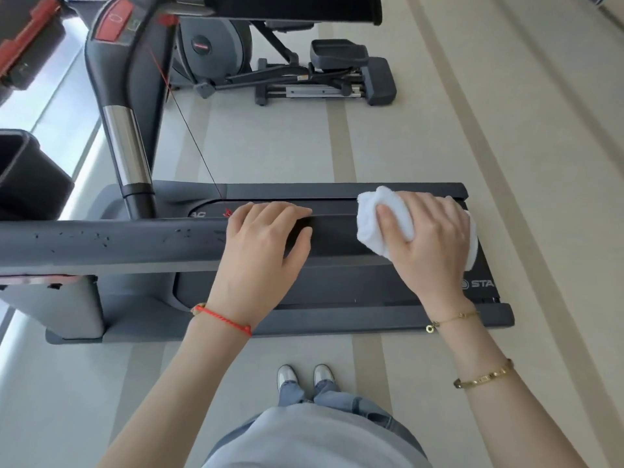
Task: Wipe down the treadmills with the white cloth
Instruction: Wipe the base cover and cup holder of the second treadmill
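A dark grey treadmill [337, 319] lies across the view, seen from its side. Its padded handrail [111, 241] runs from the left edge toward the middle. My left hand [263, 241] grips the end of that handrail, thumb underneath. My right hand [429, 238] holds a bunched white cloth [378, 217] in the air just past the handrail's end, above the treadmill belt [354, 285]. Cloth sticks out on both sides of the hand. A red safety cord [189, 130] runs down from the console to a clip near my left fingers.
An elliptical trainer [297, 69] stands beyond the treadmill. The treadmill's upright post [126, 153] rises at the left, with the console [114, 21] above. A second machine's red-trimmed console [27, 45] is at the far left. My feet [304, 376] stand on pale striped floor.
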A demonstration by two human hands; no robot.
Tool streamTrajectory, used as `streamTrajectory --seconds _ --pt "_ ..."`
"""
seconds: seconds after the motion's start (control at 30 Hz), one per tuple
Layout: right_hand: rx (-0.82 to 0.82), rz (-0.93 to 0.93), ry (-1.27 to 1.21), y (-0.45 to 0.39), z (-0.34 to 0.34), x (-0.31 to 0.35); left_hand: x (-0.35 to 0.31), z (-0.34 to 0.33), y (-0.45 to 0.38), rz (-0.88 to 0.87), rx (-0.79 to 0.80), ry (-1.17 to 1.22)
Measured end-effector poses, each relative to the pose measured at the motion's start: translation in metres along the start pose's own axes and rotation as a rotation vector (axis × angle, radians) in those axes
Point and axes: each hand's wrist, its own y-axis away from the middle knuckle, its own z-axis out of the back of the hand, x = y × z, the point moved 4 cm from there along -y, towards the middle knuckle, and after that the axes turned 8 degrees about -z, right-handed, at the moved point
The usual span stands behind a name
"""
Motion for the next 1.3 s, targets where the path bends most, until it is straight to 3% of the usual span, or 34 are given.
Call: streamTrajectory --seconds 0.13,0.3,0.43,0.57,0.7,0.77,0.83,0.97,1.03,1.3 --pt "0.083 -0.144 -0.058 -0.007 0.000 -0.015 -0.014 -0.010 -0.008 -0.026 0.032 0.006" --pt "0.277 -0.365 -0.455 -0.007 0.002 -0.052 -0.021 -0.016 -0.011 -0.030 0.037 -0.011" --pt "0.201 -0.300 -0.488 0.013 -0.002 -0.053 -0.021 -0.017 -0.011 -0.020 0.025 -0.028" --pt "0.243 -0.284 -0.492 0.008 -0.003 -0.060 -0.023 -0.018 -0.011 -0.002 0.018 -0.030" --pt "0.616 -0.489 -0.683 -0.015 -0.009 -0.074 -0.024 -0.021 -0.011 0.002 0.011 -0.035" --pt "0.655 -0.495 -0.677 -0.018 -0.008 -0.075 -0.025 -0.021 -0.010 0.006 0.002 -0.040" --pt "0.585 -0.415 -0.580 -0.015 -0.005 -0.070 -0.025 -0.022 -0.009 0.005 -0.007 -0.045" --pt "0.394 0.064 -0.173 -0.010 0.003 -0.038 -0.023 -0.021 -0.010 -0.003 -0.015 -0.056" --pt "0.360 0.214 -0.034 -0.010 0.004 -0.020 -0.020 -0.018 -0.008 0.011 -0.039 -0.051" --pt "0.361 0.432 0.125 0.001 -0.024 0.053 0.032 0.029 0.026 0.111 -0.189 -0.089"
